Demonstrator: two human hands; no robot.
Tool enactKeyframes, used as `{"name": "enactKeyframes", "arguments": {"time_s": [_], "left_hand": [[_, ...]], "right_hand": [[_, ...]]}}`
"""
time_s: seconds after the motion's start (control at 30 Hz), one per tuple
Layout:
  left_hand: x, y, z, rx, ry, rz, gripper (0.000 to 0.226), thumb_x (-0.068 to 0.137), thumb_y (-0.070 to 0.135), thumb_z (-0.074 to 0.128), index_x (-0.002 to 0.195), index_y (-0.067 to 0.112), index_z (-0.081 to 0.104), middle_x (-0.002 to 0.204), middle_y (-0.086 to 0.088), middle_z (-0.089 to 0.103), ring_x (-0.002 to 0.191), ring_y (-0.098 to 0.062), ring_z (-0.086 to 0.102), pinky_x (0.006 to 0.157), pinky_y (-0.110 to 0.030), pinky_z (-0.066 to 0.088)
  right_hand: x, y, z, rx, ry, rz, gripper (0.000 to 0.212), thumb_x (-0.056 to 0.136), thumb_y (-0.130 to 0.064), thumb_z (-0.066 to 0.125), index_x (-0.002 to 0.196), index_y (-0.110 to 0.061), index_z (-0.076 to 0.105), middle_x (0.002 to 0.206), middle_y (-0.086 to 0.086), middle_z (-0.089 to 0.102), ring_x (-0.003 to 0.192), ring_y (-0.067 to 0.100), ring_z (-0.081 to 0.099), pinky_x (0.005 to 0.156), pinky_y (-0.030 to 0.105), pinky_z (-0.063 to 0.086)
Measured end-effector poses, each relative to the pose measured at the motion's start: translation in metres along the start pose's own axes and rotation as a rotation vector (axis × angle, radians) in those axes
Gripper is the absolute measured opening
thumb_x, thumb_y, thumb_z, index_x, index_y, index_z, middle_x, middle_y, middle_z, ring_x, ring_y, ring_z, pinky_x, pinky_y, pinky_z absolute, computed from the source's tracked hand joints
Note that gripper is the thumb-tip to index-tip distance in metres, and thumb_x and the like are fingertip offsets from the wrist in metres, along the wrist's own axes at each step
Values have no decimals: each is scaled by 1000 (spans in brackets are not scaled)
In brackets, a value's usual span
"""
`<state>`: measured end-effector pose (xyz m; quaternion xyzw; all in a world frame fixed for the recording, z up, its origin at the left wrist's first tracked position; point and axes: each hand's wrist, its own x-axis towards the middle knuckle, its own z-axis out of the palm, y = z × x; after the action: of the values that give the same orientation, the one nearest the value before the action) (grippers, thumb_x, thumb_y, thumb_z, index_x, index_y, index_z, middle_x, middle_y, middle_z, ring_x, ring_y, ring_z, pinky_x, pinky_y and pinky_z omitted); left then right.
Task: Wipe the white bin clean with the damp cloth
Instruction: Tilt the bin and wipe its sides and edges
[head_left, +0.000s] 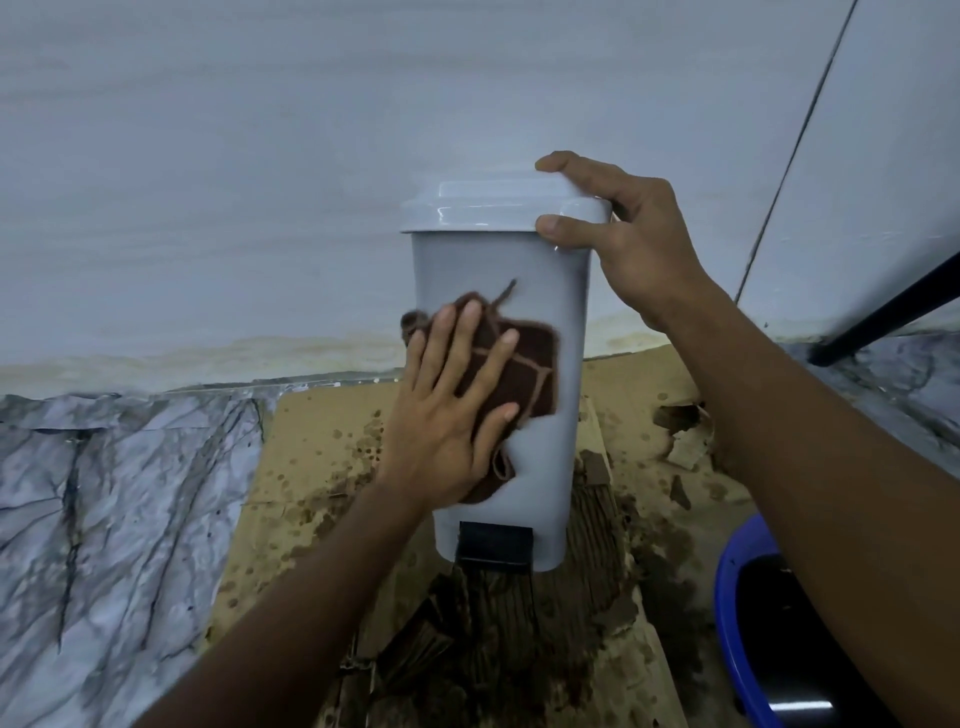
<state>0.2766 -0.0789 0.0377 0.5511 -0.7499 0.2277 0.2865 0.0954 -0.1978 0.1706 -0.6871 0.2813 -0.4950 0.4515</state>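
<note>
A blue basin (727, 618) is sitting nearest, at the right. A white bin (519, 260) with a black pedal (493, 543) is standing on wet, torn cardboard (311, 447). The left hand (447, 415), fingers straight, is pressing a brown cloth (527, 374) against its glossy front. The right hand (634, 239) is gripping its top corner with curled fingers. A pale wall (260, 156) is rising behind.

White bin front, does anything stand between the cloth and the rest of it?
Nothing visible on the front. The left hand presses the brown cloth flat on the white bin, bare plastic around it. The right hand grips the lid at its right corner, covering that spot; the black pedal juts out at the base.
</note>
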Motion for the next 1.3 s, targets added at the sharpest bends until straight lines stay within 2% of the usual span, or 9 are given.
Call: {"name": "enactKeyframes", "arguments": {"time_s": [0.33,0.43,0.5,0.57,0.7,0.87,1.03,1.2,1.3], "left_hand": [[-7,18,6,-343,141,-355,63,108,40,35,162,20,9,170,-7,-3,157,-30,1,124,-48,23],[20,28,-5,-600,268,-663,62,107,42,34,162,26,10,166,-2,24,151,-21,29,118,-41,37],[28,36,-17,-712,354,-837,54,108,45,32,159,29,26,142,-3,57,123,-19,59,96,-40,54],[37,41,-31,-781,459,-985,42,109,39,34,148,26,46,117,0,67,98,-9,65,81,-29,54],[49,43,-68,-920,611,-1176,36,110,30,36,138,21,57,111,7,66,92,4,63,77,-18,48],[33,34,-111,-754,472,-937,33,110,26,38,134,21,60,113,22,61,99,26,52,82,0,40],[32,25,-139,-587,105,-572,32,109,25,42,133,19,62,121,12,66,108,2,60,91,-5,41],[33,27,-162,-581,-178,-432,32,108,28,43,135,22,59,126,14,64,112,-5,59,89,-1,36],[26,34,-156,-529,-398,-442,38,108,29,44,144,21,53,145,8,53,139,-10,40,106,-1,20]], "right_hand": [[-8,-4,-2,-49,-15,-30,38,79,-4,78,114,-18,70,126,-1,63,109,-2,59,87,19,50],[-16,-8,-3,-106,-42,-41,38,77,-9,81,111,-24,72,126,-5,64,120,8,57,98,35,51],[-25,-14,-4,-146,-61,-39,39,76,-12,84,110,-25,72,125,-8,65,121,10,57,98,40,51],[-37,-21,-4,-197,-83,-43,39,74,-14,86,110,-24,73,123,-11,65,120,8,57,95,40,52],[-62,-32,-2,-285,-131,-88,43,69,-22,90,107,-27,71,123,-11,65,120,8,57,92,32,51],[-91,-40,-2,-415,-179,-152,50,64,-39,90,108,-29,69,122,-16,63,123,11,55,99,36,47],[-114,-52,0,-539,-265,-213,51,61,-46,91,103,-30,67,113,-14,63,114,11,58,95,40,48],[-133,-58,6,-634,-223,44,41,62,-70,75,96,-49,69,119,-21,64,118,6,56,101,38,47],[-142,-58,11,-628,-195,184,36,72,-49,82,106,-39,73,129,-20,63,120,5,55,104,32,45]]}}
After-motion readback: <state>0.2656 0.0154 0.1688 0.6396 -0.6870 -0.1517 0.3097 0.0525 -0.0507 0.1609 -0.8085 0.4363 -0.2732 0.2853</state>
